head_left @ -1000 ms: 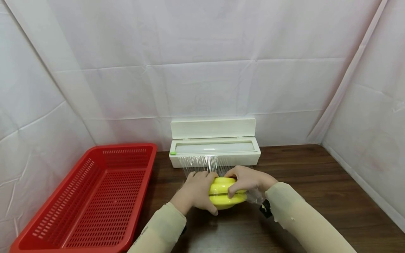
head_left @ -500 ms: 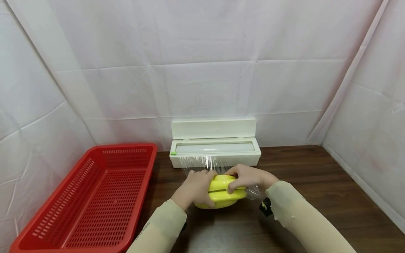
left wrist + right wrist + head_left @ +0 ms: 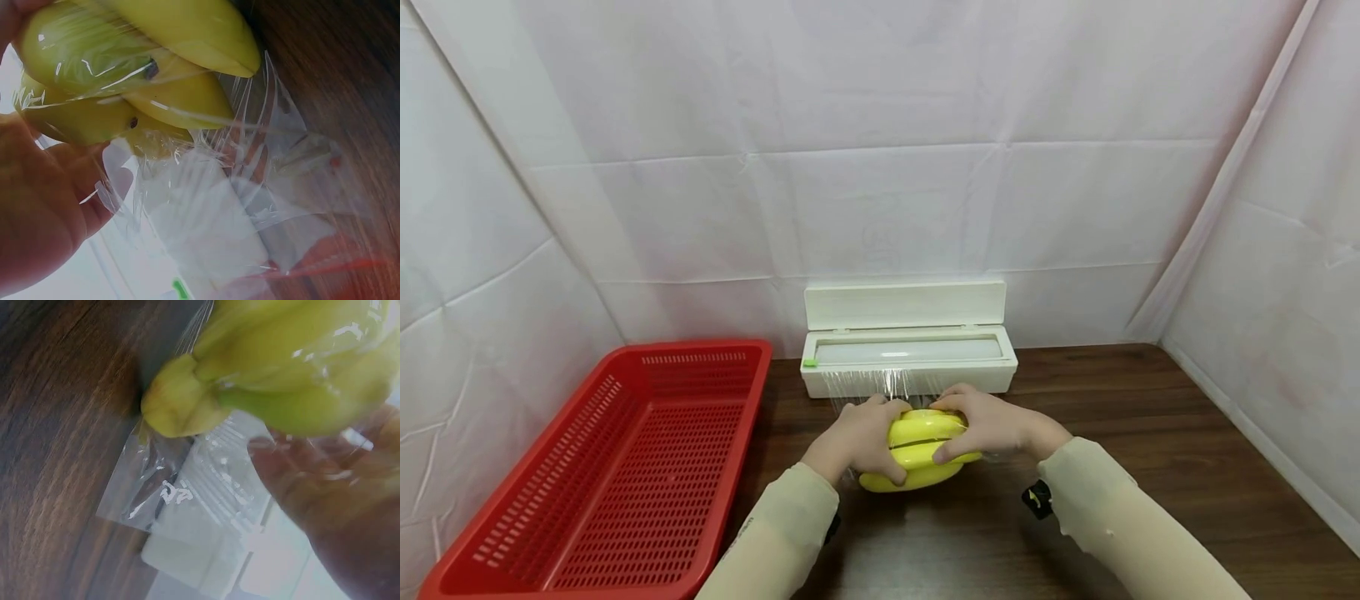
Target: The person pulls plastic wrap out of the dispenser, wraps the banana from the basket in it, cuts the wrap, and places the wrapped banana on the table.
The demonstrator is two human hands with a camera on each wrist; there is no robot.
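A bunch of yellow bananas [image 3: 917, 477] lies between my two hands over the table, in front of the dispenser. Clear plastic wrap [image 3: 206, 194] covers the bananas and hangs loose past their tips in the left wrist view. My left hand [image 3: 861, 440] grips the left side of the bunch, thumb at the front. On the right, my right hand [image 3: 988, 423] holds the bunch near its stem end, which shows in the right wrist view with loose film beside it. A stretched sheet of film runs back to the white wrap dispenser [image 3: 910, 382], whose lid stands up.
A red plastic basket [image 3: 741, 467] with slotted walls stands on the left. The dispenser's raised lid [image 3: 906, 307] is close to the white cloth wall [image 3: 880, 208]. Dark wood tabletop [image 3: 1150, 433] extends to the right.
The banana bunch has turned a little between my hands, and more of its front shows. My right fingers have shifted slightly over it. The dispenser and basket stay put.
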